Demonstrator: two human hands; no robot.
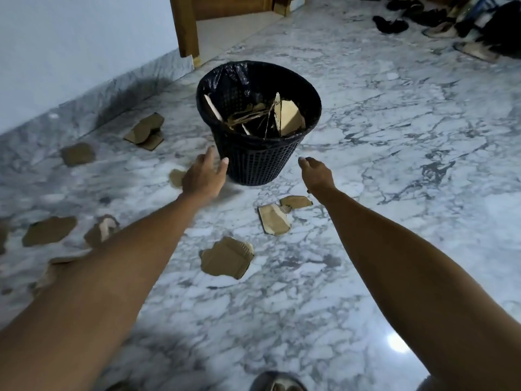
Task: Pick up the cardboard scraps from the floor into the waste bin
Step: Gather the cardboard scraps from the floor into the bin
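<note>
A black mesh waste bin (255, 162) with a black liner stands on the marble floor and holds several cardboard pieces. Brown cardboard scraps lie around it: one (227, 258) in front, one (274, 220) and a smaller one (296, 201) near the bin's base, others at left (145, 131), (77, 153), (49, 231). My left hand (204, 176) is stretched out just left of the bin's base, fingers apart, holding nothing. My right hand (317, 173) reaches to the right of the bin, fingers loosely together; nothing shows in it.
A white wall with a marble skirting (118, 88) runs along the left. A wooden door frame (186, 26) stands behind the bin. Shoes and sandals (439, 21) are heaped at the far right. My foot (277, 382) shows at the bottom edge.
</note>
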